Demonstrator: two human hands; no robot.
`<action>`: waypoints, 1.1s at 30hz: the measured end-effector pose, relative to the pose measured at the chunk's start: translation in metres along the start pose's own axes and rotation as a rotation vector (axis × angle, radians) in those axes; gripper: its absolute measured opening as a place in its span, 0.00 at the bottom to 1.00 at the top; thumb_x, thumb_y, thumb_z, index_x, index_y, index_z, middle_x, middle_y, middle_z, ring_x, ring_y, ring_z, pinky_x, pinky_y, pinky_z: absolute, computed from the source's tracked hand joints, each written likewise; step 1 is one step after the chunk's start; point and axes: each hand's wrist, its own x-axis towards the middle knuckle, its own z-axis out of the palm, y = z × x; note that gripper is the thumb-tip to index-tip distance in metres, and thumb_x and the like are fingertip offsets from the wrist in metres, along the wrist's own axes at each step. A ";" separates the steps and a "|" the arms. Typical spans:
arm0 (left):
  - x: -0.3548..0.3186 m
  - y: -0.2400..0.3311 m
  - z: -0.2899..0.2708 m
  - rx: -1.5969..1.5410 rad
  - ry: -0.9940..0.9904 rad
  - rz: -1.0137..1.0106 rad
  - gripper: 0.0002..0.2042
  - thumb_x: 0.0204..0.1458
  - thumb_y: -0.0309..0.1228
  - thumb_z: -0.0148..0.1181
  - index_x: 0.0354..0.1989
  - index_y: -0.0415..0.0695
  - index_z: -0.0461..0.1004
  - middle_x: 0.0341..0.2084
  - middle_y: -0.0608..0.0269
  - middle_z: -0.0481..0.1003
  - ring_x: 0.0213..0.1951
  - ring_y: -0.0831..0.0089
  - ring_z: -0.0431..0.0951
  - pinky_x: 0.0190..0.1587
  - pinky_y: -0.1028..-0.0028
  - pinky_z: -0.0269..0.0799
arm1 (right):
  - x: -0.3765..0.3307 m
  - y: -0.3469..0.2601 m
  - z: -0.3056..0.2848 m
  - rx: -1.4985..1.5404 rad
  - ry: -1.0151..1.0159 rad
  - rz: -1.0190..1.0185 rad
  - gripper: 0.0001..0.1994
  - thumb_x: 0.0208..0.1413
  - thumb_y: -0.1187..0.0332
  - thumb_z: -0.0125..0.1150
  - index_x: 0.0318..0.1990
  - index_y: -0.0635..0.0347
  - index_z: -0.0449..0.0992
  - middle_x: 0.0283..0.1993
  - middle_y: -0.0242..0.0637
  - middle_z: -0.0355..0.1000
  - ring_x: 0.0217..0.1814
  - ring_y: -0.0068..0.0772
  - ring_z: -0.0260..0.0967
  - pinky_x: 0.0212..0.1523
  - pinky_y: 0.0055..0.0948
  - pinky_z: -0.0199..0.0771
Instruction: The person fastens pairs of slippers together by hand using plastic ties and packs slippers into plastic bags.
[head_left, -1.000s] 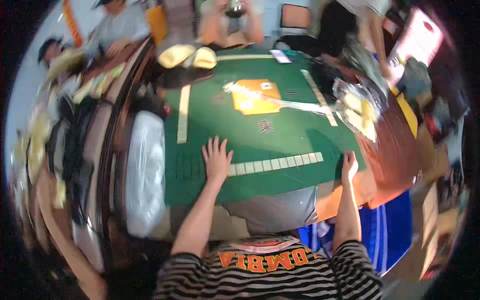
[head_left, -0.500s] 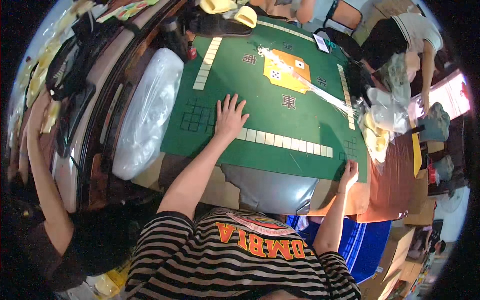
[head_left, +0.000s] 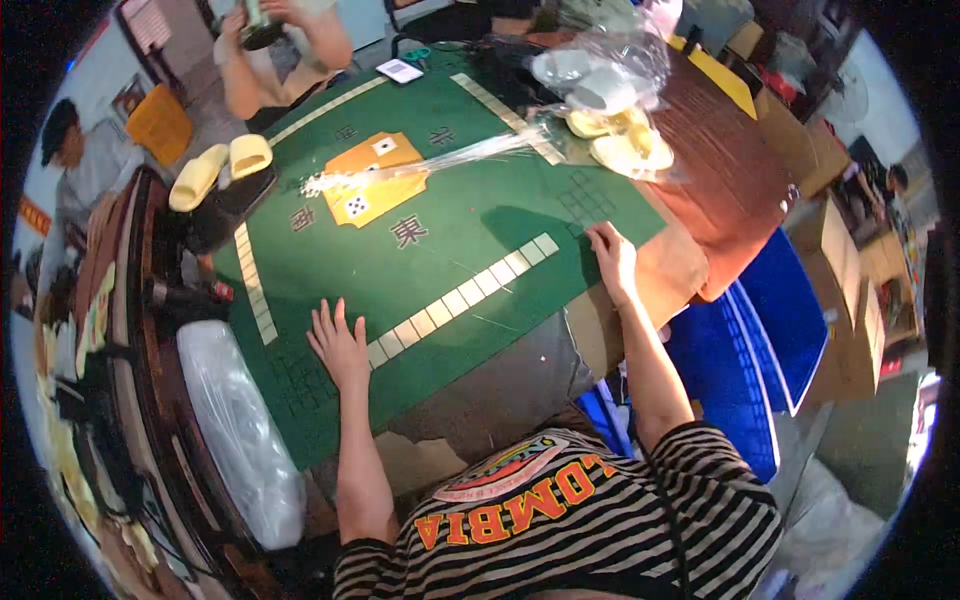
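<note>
A green mat (head_left: pixel 470 210) covers the table in front of me. My left hand (head_left: pixel 343 350) lies palm down on it with fingers spread, at the left end of a printed row of pale tiles (head_left: pixel 455 302). My right hand (head_left: pixel 613 258) rests near the mat's near right part, beyond the row's other end. Its fingers are curled together; whatever may be between them is hidden. Across the mat's orange centre (head_left: pixel 375 185) stretches a bundle of thin clear strands (head_left: pixel 470 152) with white bits at its left end. A few loose strands lie by the tile row.
Yellow slippers (head_left: pixel 630 150) and clear plastic bags (head_left: pixel 600 75) sit at the far right. Another yellow pair (head_left: pixel 222 170) stands far left. A plastic-wrapped bundle (head_left: pixel 240 430) lies left; a phone (head_left: pixel 400 70) lies at the back. A blue crate (head_left: pixel 715 370) stands right, and co-workers are beyond.
My view has turned to the right, so the mat appears rotated. Both hands keep about the same places on it. A person across the table now has raised hands in view.
</note>
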 end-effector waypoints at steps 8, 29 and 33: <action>-0.001 -0.003 -0.005 -0.040 -0.023 0.012 0.22 0.58 0.40 0.50 0.60 0.50 0.62 0.65 0.60 0.54 0.67 0.57 0.49 0.66 0.49 0.42 | 0.086 0.047 -0.019 -0.015 0.343 0.293 0.12 0.56 0.59 0.55 0.40 0.58 0.69 0.35 0.50 0.73 0.36 0.51 0.72 0.40 0.41 0.69; 0.001 0.006 -0.014 -0.054 -0.049 -0.032 0.21 0.57 0.37 0.52 0.59 0.48 0.64 0.63 0.58 0.56 0.67 0.56 0.51 0.66 0.50 0.42 | 0.181 0.178 -0.047 -0.588 0.247 0.520 0.19 0.57 0.50 0.49 0.43 0.57 0.68 0.37 0.54 0.75 0.42 0.57 0.73 0.40 0.49 0.72; 0.013 0.009 0.001 -0.130 0.064 0.014 0.17 0.56 0.34 0.53 0.53 0.45 0.68 0.57 0.56 0.64 0.61 0.56 0.59 0.62 0.52 0.51 | 0.182 0.189 -0.058 -0.574 0.237 0.518 0.19 0.57 0.51 0.48 0.44 0.57 0.67 0.39 0.54 0.75 0.43 0.57 0.73 0.40 0.50 0.72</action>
